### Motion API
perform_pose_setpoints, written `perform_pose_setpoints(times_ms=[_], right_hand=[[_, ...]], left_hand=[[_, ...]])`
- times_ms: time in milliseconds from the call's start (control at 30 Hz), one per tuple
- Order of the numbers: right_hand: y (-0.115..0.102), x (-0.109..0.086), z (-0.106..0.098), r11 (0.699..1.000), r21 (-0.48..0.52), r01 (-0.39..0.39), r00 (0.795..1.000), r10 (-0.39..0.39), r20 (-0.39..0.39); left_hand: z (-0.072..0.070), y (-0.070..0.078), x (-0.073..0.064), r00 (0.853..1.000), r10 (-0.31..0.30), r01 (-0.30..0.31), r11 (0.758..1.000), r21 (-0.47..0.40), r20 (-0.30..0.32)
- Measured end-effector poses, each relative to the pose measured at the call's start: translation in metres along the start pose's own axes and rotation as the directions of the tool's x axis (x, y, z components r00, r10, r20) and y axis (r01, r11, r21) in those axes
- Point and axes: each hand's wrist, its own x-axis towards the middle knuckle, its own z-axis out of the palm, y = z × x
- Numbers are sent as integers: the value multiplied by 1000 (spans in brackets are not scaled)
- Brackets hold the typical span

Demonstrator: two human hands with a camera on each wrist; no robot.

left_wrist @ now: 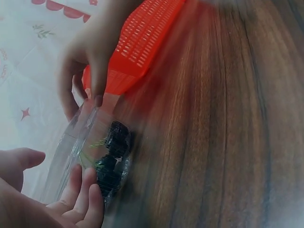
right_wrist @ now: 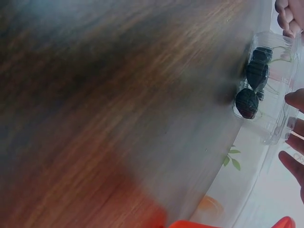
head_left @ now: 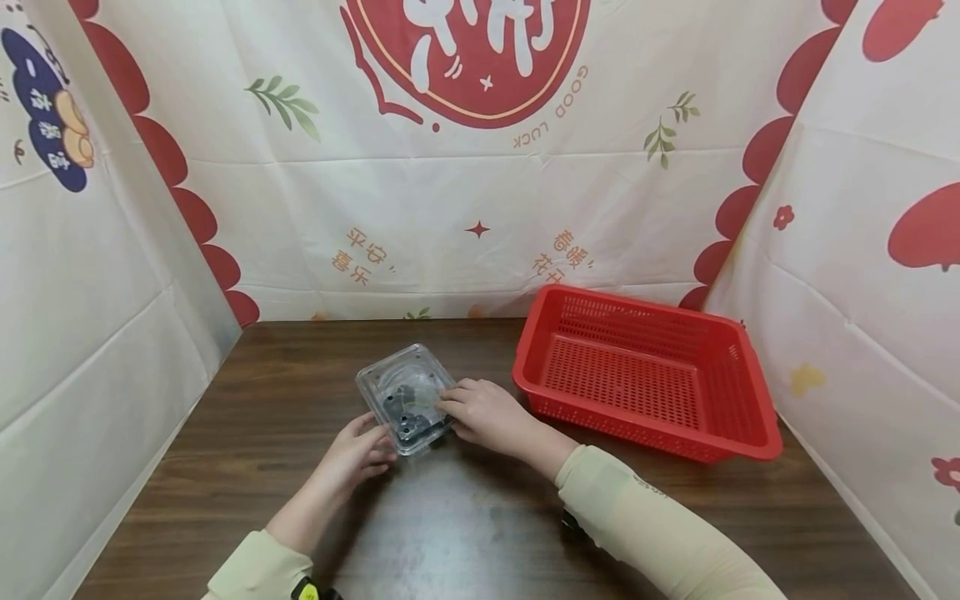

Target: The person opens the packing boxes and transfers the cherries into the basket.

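A clear plastic clamshell box (head_left: pixel 415 377) is held over the brown table between both hands. Inside, several dark rounded pieces (right_wrist: pixel 257 75) with thin green stems (left_wrist: pixel 86 160) have gathered along the low side. My left hand (head_left: pixel 358 454) supports the near left corner; in the left wrist view its fairly straight fingers (left_wrist: pixel 88 190) touch the plastic while the thumb stands away. From the right, my right hand (head_left: pixel 487 414) pinches the box's rim between thumb and fingers, as the left wrist view shows.
A red perforated plastic basket (head_left: pixel 622 375) stands on the right of the table (head_left: pixel 255 408), just beyond my right hand. White printed cloth (head_left: pixel 450 192) closes off the back and both sides.
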Motion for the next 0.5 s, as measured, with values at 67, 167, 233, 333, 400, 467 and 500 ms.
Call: perform_pose_setpoints(times_ms=[67, 167, 233, 333, 400, 467, 500], right_hand=[[0, 0, 1, 1000, -2, 2, 1000, -2, -5], [-2, 0, 2, 1000, -22, 6, 1000, -7, -12], [-4, 1, 1, 999, -39, 6, 1000, -6, -16], [-7, 1, 0, 998, -67, 4, 1000, -5, -26], [-8, 2, 0, 997, -81, 0, 999, -3, -34], [-10, 2, 0, 995, -96, -7, 999, 3, -40], [-10, 1, 0, 995, -98, -13, 999, 9, -41]], left_hand=[[2, 0, 1, 1000, 6, -6, 999, 36, -10], [4, 0, 3, 1000, 23, -21, 995, 99, -18], [5, -1, 4, 999, 35, -31, 989, 141, -25], [7, 0, 4, 998, 55, -45, 979, 199, -42], [8, 0, 4, 996, 68, -53, 971, 232, -57], [9, 1, 4, 995, 82, -63, 964, 259, -63], [10, 2, 5, 994, 88, -68, 961, 268, -65]])
